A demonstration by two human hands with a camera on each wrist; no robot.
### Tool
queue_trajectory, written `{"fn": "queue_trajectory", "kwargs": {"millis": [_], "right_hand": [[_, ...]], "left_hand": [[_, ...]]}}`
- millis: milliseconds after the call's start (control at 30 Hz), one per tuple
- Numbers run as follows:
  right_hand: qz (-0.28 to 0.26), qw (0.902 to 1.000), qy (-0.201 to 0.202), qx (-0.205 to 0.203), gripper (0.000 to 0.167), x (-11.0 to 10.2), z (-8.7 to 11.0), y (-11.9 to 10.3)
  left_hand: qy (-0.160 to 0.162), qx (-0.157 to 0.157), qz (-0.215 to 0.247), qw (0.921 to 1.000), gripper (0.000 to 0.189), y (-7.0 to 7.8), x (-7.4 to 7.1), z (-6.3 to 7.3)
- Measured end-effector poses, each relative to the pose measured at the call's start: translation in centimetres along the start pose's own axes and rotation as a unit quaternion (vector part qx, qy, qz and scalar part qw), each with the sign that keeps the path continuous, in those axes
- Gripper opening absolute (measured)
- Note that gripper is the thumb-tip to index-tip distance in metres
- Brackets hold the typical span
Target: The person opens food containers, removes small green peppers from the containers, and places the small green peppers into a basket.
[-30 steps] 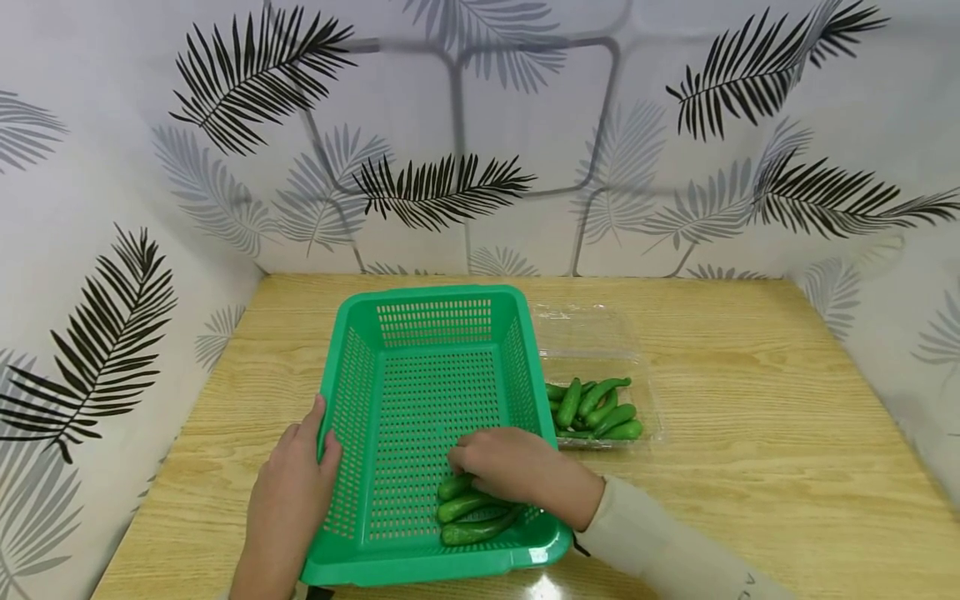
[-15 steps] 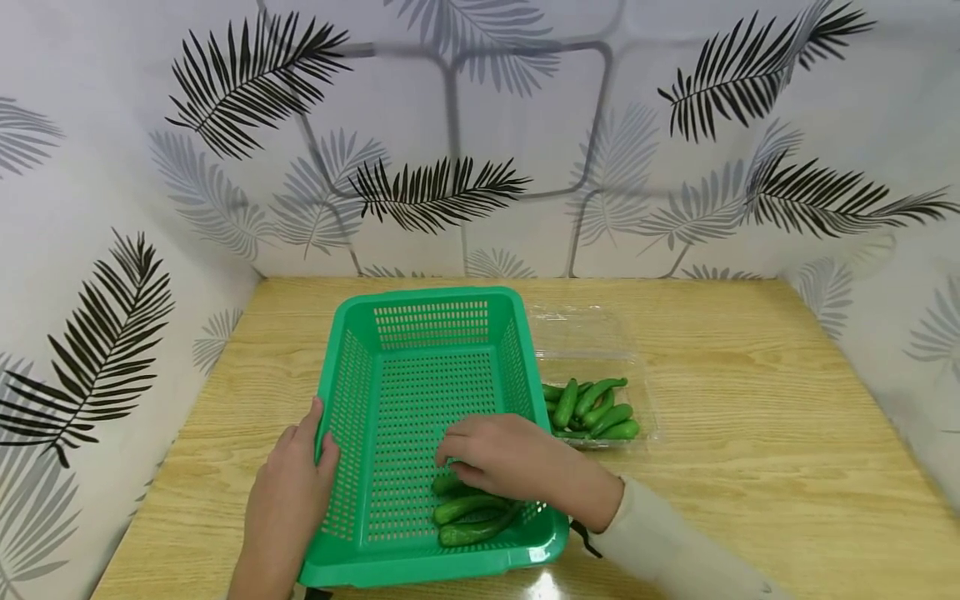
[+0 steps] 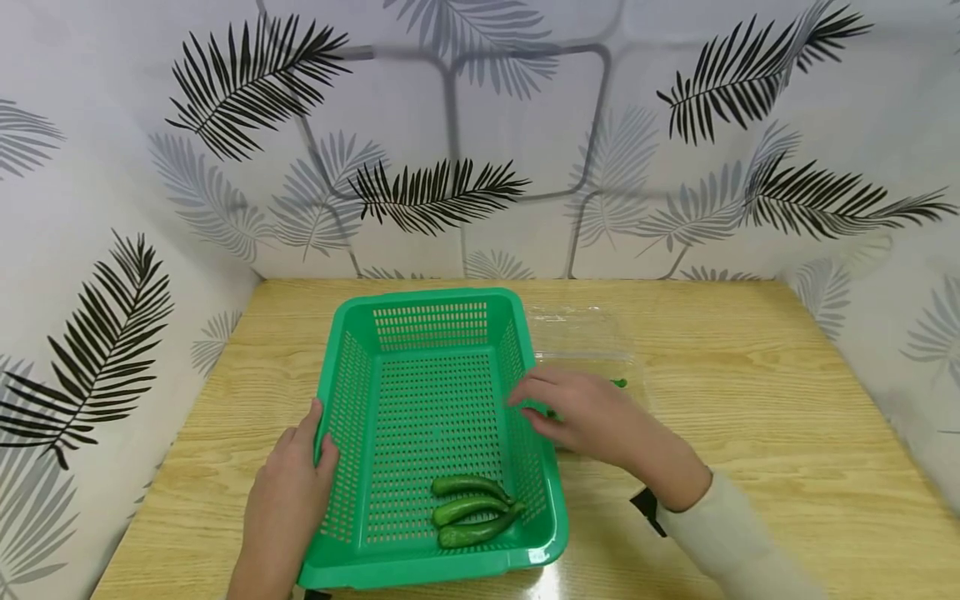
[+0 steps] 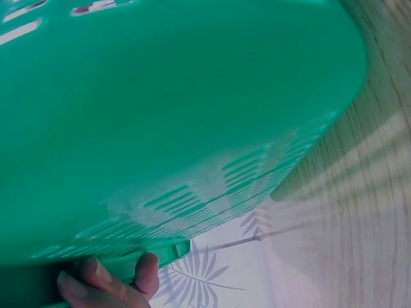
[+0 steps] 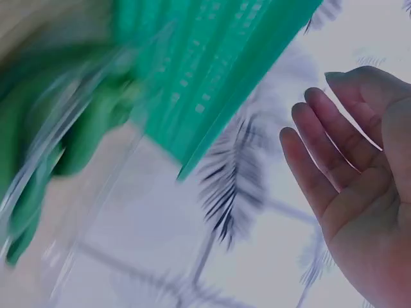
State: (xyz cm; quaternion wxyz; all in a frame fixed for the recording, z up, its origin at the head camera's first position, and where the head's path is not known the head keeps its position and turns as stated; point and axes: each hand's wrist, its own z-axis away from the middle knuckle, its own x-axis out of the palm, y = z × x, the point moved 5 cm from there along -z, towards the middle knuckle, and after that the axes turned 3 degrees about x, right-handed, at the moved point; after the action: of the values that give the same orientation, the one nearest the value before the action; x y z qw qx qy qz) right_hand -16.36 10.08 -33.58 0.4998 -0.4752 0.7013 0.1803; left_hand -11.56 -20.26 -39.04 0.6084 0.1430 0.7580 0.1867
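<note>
Three long green peppers (image 3: 471, 507) lie side by side in the near right corner of a green perforated basket (image 3: 431, 400). My left hand (image 3: 288, 496) grips the basket's left rim, its fingertips (image 4: 96, 273) curled at the edge in the left wrist view. Over the basket's right rim hovers my right hand (image 3: 592, 417), holding nothing; its fingers (image 5: 314, 157) are spread and slightly bent in the right wrist view. Under it, a clear plastic box (image 3: 581, 333) with more green peppers (image 5: 77, 138) is largely hidden in the head view.
The box's lid stands folded back behind it, next to the basket's right side. The wooden table (image 3: 750, 400) extends to the right, with a leaf-patterned cloth (image 3: 442, 100) along its back and sides.
My right hand has let go of the third pepper in the basket and moved up and right, toward the plastic box. The left hand and basket have hardly moved.
</note>
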Motion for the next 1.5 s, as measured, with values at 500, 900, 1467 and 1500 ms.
{"fn": "queue_trajectory", "kwargs": {"millis": [500, 900, 1467, 1500], "right_hand": [[0.030, 0.9665, -0.140, 0.213, 0.022, 0.5, 7.6, 8.0], [-0.003, 0.9558, -0.175, 0.236, 0.021, 1.2, 8.5, 8.9], [0.008, 0.9640, -0.157, 0.214, 0.024, 2.4, 8.4, 9.5], [0.009, 0.9663, -0.149, 0.210, 0.024, 2.3, 8.4, 9.4]], "left_hand": [[0.004, 0.005, -0.002, 1.0000, 0.049, 0.2, -0.2, -0.1], [0.002, 0.000, 0.000, 1.0000, 0.050, 0.0, -0.1, 0.0], [-0.006, -0.004, 0.001, 1.0000, 0.050, -0.1, 0.0, -0.1], [-0.006, -0.004, 0.001, 1.0000, 0.050, -0.1, 0.0, -0.1]]}}
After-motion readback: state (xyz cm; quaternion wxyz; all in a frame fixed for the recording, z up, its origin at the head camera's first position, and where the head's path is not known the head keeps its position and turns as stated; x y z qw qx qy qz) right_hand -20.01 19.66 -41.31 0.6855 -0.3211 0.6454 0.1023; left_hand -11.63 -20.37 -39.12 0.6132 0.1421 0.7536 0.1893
